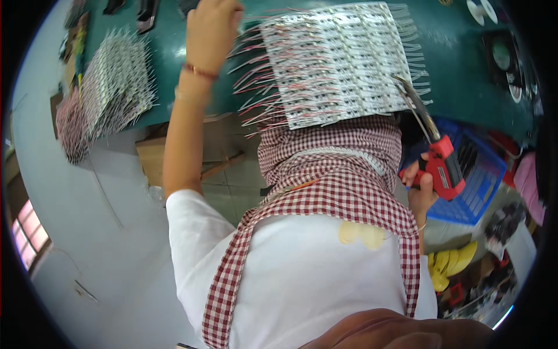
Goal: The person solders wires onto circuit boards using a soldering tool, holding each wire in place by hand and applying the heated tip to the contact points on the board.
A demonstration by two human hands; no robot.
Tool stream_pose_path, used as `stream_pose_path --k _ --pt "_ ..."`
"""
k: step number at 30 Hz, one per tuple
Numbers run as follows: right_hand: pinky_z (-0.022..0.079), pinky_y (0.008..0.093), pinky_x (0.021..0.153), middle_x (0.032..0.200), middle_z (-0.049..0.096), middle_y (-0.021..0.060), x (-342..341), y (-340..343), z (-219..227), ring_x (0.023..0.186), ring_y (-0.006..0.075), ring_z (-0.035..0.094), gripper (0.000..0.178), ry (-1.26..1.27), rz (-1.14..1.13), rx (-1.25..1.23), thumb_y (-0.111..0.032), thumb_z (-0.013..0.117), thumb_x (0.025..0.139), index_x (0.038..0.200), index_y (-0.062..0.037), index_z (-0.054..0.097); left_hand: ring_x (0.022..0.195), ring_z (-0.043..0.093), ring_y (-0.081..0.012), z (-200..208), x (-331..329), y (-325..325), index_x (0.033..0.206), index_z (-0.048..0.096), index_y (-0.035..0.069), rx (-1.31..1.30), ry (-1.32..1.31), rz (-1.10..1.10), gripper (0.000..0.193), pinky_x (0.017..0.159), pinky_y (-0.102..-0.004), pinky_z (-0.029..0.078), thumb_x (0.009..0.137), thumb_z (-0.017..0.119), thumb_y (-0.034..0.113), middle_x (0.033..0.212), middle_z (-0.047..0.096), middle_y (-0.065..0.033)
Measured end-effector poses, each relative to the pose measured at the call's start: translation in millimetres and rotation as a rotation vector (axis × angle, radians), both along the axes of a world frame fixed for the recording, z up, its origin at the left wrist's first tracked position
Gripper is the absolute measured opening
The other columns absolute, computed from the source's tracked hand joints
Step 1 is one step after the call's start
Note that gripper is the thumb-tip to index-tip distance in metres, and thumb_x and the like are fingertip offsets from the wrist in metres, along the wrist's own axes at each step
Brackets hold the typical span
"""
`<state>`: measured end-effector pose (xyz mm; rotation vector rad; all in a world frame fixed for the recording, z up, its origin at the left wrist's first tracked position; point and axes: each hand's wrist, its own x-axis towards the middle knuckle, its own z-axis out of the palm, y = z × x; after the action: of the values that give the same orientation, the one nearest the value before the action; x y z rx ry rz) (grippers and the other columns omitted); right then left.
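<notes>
A white panel (337,64) of small circuit boards in rows lies at the table's front edge, partly over my lap. Red and white wires (261,81) stick out of its left side, and pale wires line its right side. My left hand (214,32) is beside the panel's far left corner. Its fingers look curled, but the picture's upper edge cuts them off, so anything they hold is hidden. Low on the right, my right hand (423,187) grips a red-and-black pistol-shaped soldering gun (446,168). The gun's long metal nose points up at the panel's right edge.
A stack of similar wired boards (119,81) overhangs the green table (465,87) at the left. A blue plastic basket (476,203) stands below right, near a yellow item (453,262). White spools (481,11) and a black device (503,58) are at the far right.
</notes>
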<state>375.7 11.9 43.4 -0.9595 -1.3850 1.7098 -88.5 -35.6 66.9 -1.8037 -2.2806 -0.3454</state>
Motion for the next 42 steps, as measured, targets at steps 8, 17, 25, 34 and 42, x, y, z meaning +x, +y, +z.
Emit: stream_pose_path --k 8,17,25,34,42 --pt "0.044 0.0255 0.051 0.069 0.054 0.009 -7.7 8.3 7.8 0.054 0.0113 0.047 0.047 0.028 -0.066 0.071 -0.036 0.056 0.094 0.118 0.0038 0.047 0.084 0.059 -0.0285 -51.0 -91.4 -20.8 0.089 0.065 0.007 0.044 -0.157 0.286 0.013 0.074 -0.0402 0.048 0.079 0.067 0.017 0.084 0.063 -0.0072" --pt "0.044 0.0248 0.051 0.069 0.053 0.0087 -19.0 11.2 12.5 0.054 0.0113 0.047 0.045 0.043 -0.033 0.093 -0.034 0.056 0.094 0.117 0.0037 0.047 0.084 0.059 -0.0294 -63.6 -104.2 -15.2 0.087 0.065 0.005 0.035 0.044 0.2 0.012 0.075 -0.0404 0.048 0.082 0.063 0.016 0.085 0.063 -0.0094" --pt "0.044 0.0278 0.055 0.072 0.052 0.0071 -14.6 11.1 8.7 0.055 0.0114 0.045 0.045 0.028 0.008 0.047 -0.033 0.054 0.095 0.121 0.0026 0.044 0.086 0.052 -0.0319 -10.2 -26.1 -2.3 0.087 0.06 0.006 0.188 -0.053 0.041 0.005 0.075 -0.0407 0.04 0.084 0.055 0.007 0.086 0.055 -0.012" --pt "0.043 0.0252 0.055 0.075 0.059 0.0067 2.4 -9.2 13.4 0.059 0.013 0.053 0.061 -0.181 0.133 -0.123 -0.046 0.068 0.084 0.118 0.0025 0.054 0.076 0.053 -0.0222 -8.3 153.4 -38.2 0.097 0.067 0.004 0.04 -0.488 -0.597 0.028 0.067 -0.0333 0.043 0.069 0.062 0.004 0.081 0.054 -0.0059" --pt "0.044 0.0264 0.059 0.075 0.061 0.0027 19.7 -12.9 16.2 0.066 0.0122 0.056 0.038 -0.33 0.258 -0.171 -0.037 0.075 0.08 0.092 -0.0018 0.065 0.077 0.054 -0.0224 -20.6 163.2 -39.2 0.099 0.066 0.004 0.07 -0.449 -0.534 0.03 0.068 -0.0332 0.043 0.069 0.063 0.002 0.083 0.055 -0.0063"
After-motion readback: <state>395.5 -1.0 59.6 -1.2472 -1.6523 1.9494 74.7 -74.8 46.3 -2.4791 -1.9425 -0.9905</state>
